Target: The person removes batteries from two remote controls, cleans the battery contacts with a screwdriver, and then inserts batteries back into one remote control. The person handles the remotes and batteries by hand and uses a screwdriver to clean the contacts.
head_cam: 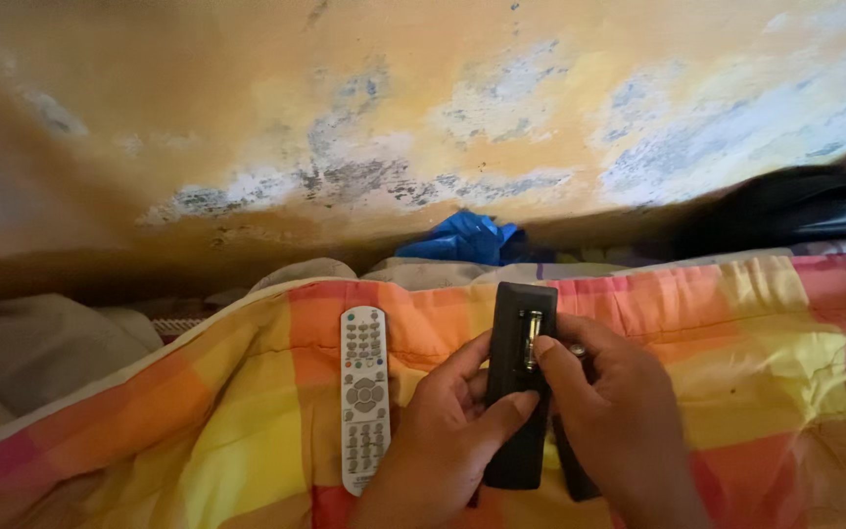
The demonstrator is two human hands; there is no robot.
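Black remote over checked blanket

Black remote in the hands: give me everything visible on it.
The black remote is a long, slim bar, apparently plastic, held back-side up and roughly upright in the frame over the checked orange, yellow and pink bedcover. Its battery compartment is open near the top, and a metal spring contact shows inside. The left hand grips its lower half, thumb across the body. The right hand has fingertips at the open compartment. Another dark piece, possibly the cover, lies under the right hand; I cannot tell for certain.
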